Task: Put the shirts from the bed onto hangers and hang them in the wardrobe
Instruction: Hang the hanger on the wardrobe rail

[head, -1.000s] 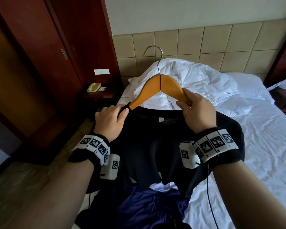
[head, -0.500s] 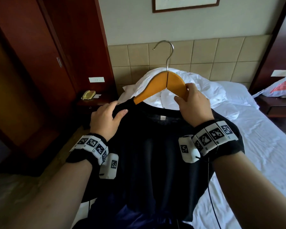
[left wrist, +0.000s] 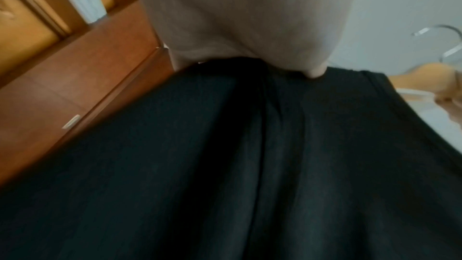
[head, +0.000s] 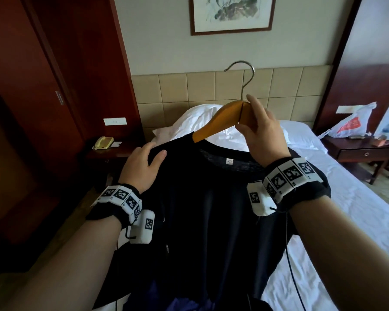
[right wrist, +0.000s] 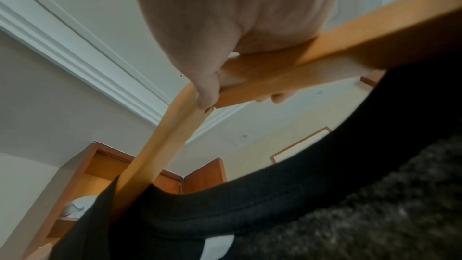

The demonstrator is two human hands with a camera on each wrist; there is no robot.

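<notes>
A black shirt [head: 211, 209] hangs on a wooden hanger [head: 218, 122] with a metal hook [head: 245, 75], held up over the bed. My right hand [head: 247, 115] grips the hanger at its top centre, just under the hook; the right wrist view shows fingers wrapped round the wood [right wrist: 325, 56] above the collar [right wrist: 325, 195]. My left hand [head: 156, 150] holds the shirt's left shoulder, fingers over the top and thumb in front. The left wrist view shows the thumb on the black cloth [left wrist: 250, 165]. The hanger's left arm is hidden inside the shirt.
A dark blue garment [head: 184, 304] lies below the shirt on the white bed [head: 346, 209]. The red-brown wardrobe [head: 43, 86] stands at left, beside a nightstand with a phone [head: 103, 142]. A second nightstand [head: 364, 151] with a plastic bag [head: 350, 122] is at right.
Both hands have raised the hanger and shirt higher. My right hand slid up to the hanger's centre. The shirt's left shoulder now covers more of the hanger arm.
</notes>
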